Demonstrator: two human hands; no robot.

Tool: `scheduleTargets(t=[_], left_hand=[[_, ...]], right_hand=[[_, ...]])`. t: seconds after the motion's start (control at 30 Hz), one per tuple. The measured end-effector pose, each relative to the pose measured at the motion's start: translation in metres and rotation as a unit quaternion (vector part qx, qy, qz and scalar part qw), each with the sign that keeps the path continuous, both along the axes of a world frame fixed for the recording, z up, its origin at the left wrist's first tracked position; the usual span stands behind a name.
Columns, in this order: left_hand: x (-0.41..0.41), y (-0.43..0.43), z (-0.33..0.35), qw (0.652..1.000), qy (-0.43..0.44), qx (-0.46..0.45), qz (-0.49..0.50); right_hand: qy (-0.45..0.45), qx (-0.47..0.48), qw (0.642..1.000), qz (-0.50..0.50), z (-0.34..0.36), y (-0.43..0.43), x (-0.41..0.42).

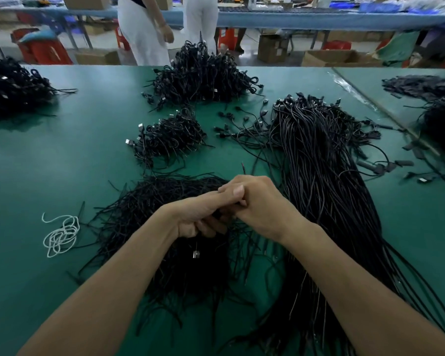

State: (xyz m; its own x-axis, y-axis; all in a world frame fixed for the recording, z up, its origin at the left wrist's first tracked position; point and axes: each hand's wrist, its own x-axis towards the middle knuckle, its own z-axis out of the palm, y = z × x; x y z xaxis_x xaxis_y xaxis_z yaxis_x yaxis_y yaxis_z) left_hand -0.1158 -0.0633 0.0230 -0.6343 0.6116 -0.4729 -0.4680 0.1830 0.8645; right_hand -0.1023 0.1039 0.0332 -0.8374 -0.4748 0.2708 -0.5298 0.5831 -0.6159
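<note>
Centre of the frame: left hand (201, 219) and right hand (263, 209) close together, touching, over a loose heap of short black wires (149, 201) on the green desk (49, 163). Left fingers curled round a black cable (217, 215), its metal plug (196, 253) dangling just below the palm. Right fingers curled inward against the left; grip hidden, cannot tell on what. Right of the frame: long bundle of cables (319, 176). Upper centre: coiled piles (201, 73). Lower left: white string (62, 235).

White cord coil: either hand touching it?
No, the white cord coil lies on the green table, apart from the left hand, which grips a black cable, and the right hand.
</note>
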Motion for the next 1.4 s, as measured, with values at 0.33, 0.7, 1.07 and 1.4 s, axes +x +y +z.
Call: scheduleTargets(t=[0.33, 0.7, 1.07, 1.4], left_hand=[[-0.010, 0.000, -0.003, 0.996, -0.060, 0.069, 0.000], [-0.017, 0.004, -0.003, 0.992, -0.044, 0.036, 0.111], [-0.009, -0.009, -0.013, 0.982, -0.007, 0.151, 0.114], [-0.015, 0.006, -0.013, 0.903, 0.339, -0.176, 0.198]], right_hand=[[0.135, 0.095, 0.986, 0.008, 0.004, -0.003, 0.007], [0.118, 0.123, 0.985, 0.025, 0.007, -0.001, -0.005], [0.069, 0.025, 0.997, -0.024, -0.001, 0.013, -0.017], [0.038, -0.217, 0.957, -0.187, -0.014, -0.005, -0.016]])
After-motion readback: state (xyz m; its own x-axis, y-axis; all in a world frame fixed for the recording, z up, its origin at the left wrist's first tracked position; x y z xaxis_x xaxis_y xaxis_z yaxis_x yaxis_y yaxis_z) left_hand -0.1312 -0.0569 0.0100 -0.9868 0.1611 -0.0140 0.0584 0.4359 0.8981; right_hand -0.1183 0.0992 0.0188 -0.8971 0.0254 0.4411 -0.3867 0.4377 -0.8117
